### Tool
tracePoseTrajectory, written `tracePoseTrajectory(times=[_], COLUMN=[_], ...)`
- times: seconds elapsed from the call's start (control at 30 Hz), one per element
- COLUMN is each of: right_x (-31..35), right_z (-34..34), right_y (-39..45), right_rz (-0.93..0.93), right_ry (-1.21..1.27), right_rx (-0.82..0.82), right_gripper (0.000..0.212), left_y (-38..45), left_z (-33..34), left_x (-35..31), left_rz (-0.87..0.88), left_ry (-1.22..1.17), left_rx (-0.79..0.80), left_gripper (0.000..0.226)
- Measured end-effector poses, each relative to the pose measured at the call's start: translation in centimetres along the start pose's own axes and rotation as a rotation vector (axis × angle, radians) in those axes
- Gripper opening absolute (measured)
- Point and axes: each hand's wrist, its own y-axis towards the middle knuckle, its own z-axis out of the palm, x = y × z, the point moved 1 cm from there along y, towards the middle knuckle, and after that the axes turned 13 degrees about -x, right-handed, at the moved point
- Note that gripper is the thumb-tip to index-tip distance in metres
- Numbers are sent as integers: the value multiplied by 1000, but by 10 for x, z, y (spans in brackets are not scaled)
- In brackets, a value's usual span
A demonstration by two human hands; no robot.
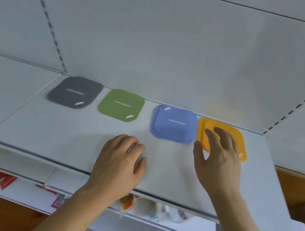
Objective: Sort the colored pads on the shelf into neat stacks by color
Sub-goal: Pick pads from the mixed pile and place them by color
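Nearest the camera, below the working level, a lower shelf [14, 185] holds blurred packets in red and yellow, too smeared to identify. 2 bare forearms rise from there onto the white shelf [62, 140] where the sorting happens.

The left hand [121, 162] rests knuckles-up near the shelf's front edge, its fingers [138, 149] curled loosely under and holding nothing visible. The right hand [220, 153] reaches further in, fingers spread apart and straight, their tips lying on the orange pads [240, 142] and the thumb hanging just off the near left corner. It presses or steadies, not pinching.

Along the back of the shelf, against the white rear panel [179, 49], 4 colour groups sit in a row, each apart from the next except the last 2, which nearly touch: a grey pad [74, 92] far left, a green pad [121, 105], then blue pads [174, 124], then the orange ones at the right end. Blue and orange each show at least 2 layers, slightly skewed, so the sorting looks nearly done and only squaring up seems left.

The pads appear thin, light and flexible, probably rubbery and a little grippy, so they would likely drag, not slide. Nudging the edges flush with flat fingers, or lifting by a corner near the small oval hanging slot, seems the sensible hold.
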Motion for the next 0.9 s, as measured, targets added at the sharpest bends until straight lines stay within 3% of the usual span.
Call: tracePoseTrajectory(times=[0.57, 0.9], right_x=[389, 592], right_z=[70, 161], right_y=[-99, -109], right_rz=[-384, -567], right_ry=[391, 592], right_rx=[236, 292], right_gripper=[31, 39], left_y=[-113, -148], left_z=[-236, -310], left_x=[271, 434], left_rz=[-298, -585], left_ry=[294, 406], left_rx=[-47, -114], left_gripper=[35, 38])
